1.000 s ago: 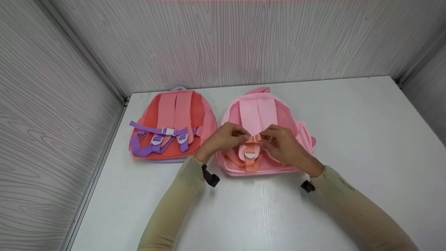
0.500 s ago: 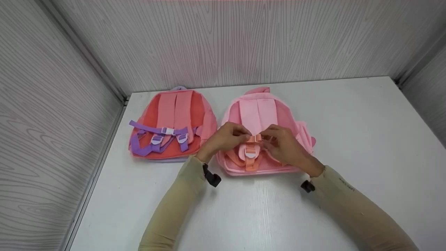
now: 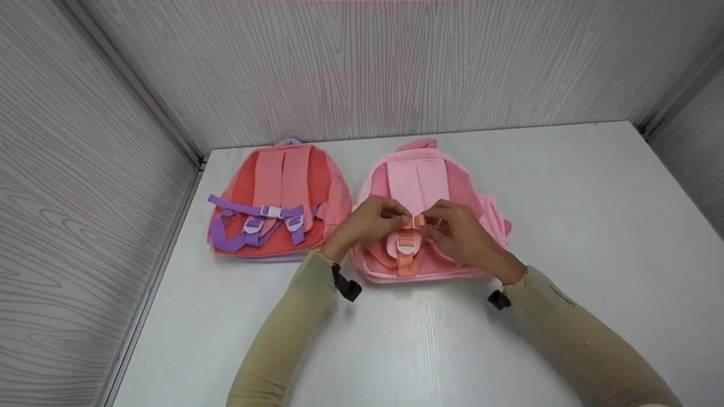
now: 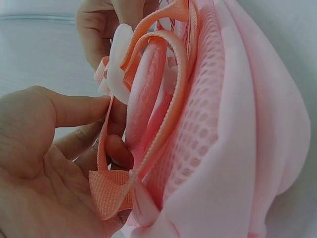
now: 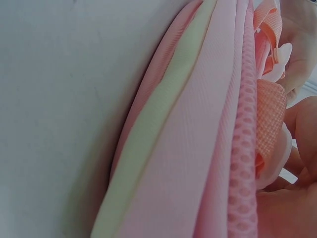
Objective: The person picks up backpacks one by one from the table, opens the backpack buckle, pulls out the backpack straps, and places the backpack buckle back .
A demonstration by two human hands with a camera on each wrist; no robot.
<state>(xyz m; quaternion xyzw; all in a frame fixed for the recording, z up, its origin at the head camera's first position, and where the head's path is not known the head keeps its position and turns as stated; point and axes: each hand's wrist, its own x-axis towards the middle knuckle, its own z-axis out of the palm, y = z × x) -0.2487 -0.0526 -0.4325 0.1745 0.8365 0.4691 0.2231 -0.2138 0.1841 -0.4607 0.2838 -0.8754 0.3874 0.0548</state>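
Observation:
A light pink backpack [image 3: 404, 178] lies with its straps upward on the white table. Over its middle, the left hand [image 3: 374, 220] and the right hand [image 3: 461, 234] pinch the orange strap [image 3: 419, 221] from either side of its buckle. In the left wrist view the left hand [image 4: 44, 144] has thumb and fingertips on the orange webbing [image 4: 103, 144], close to a white plastic adjuster [image 4: 119, 64]. The right wrist view shows the right hand [image 5: 302, 129] beside the orange webbing [image 5: 271, 116]; its fingertips are partly hidden.
Left of the pink backpack lies a coral backpack [image 3: 319, 169] with purple straps [image 3: 226, 243] and a white buckle [image 3: 272, 212]. The white table [image 3: 418, 345] meets wood-grain panels [image 3: 362, 68] at the back and sides.
The left hand's fingers have shifted slightly right along the orange strap toward the buckle. The right hand keeps nearly the same place, and both backpacks stay where they were.

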